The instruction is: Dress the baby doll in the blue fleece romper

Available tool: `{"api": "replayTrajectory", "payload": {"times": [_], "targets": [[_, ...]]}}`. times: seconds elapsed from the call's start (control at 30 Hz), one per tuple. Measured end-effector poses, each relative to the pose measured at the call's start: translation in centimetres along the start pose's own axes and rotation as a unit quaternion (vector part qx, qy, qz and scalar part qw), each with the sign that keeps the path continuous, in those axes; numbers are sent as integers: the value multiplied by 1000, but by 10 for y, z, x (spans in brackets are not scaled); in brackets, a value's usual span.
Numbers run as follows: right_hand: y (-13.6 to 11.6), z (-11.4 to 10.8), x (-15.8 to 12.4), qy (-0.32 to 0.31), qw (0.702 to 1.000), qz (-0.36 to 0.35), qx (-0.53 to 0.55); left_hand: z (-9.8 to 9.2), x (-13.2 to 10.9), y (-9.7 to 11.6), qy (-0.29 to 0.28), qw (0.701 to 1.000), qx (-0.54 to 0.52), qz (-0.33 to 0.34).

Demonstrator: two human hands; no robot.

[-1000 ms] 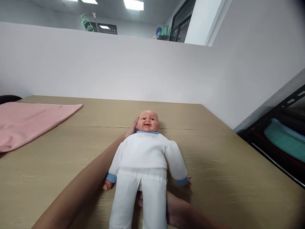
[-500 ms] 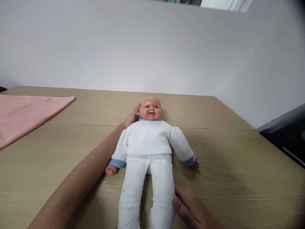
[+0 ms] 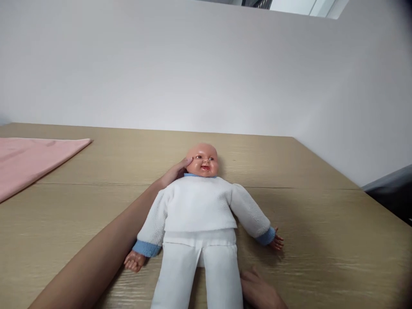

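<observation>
A baby doll [image 3: 199, 206] in a white top and trousers with blue cuffs lies on its back on the wooden table [image 3: 322, 240], head away from me. My left hand [image 3: 175, 172] reaches along the doll's side and cups the back of its head and neck; only the thumb and part of the palm show. My right hand [image 3: 257, 292] rests on the table at the bottom edge, touching the doll's leg, with its fingers mostly hidden under or behind the trouser leg.
A pink cloth [image 3: 28, 161] lies spread at the table's far left. A white partition wall [image 3: 206, 68] runs behind the table. Dark shelving [image 3: 392, 197] shows at the right edge.
The doll has settled flatter on the table with its arms spread wider. My right hand has slid down toward the bottom edge beside the leg. The view has tilted down slightly.
</observation>
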State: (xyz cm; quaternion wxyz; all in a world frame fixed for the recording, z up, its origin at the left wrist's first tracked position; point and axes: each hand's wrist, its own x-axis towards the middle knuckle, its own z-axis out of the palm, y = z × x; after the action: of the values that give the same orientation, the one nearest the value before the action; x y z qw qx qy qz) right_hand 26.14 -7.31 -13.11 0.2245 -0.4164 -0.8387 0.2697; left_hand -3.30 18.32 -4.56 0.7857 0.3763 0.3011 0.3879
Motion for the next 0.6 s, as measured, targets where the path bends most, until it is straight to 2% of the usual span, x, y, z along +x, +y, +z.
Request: {"api": "replayTrajectory", "payload": {"times": [0.23, 0.37, 0.6], "targets": [[27, 24, -12, -2, 997, -56, -60, 1, 2, 1, 23, 1000, -1, 9], [32, 25, -12, 3, 997, -66, -50, 2, 6, 0, 23, 999, -5, 35], [27, 23, -11, 19, 998, -49, -17, 5, 5, 0, 33, 998, -10, 43]]}}
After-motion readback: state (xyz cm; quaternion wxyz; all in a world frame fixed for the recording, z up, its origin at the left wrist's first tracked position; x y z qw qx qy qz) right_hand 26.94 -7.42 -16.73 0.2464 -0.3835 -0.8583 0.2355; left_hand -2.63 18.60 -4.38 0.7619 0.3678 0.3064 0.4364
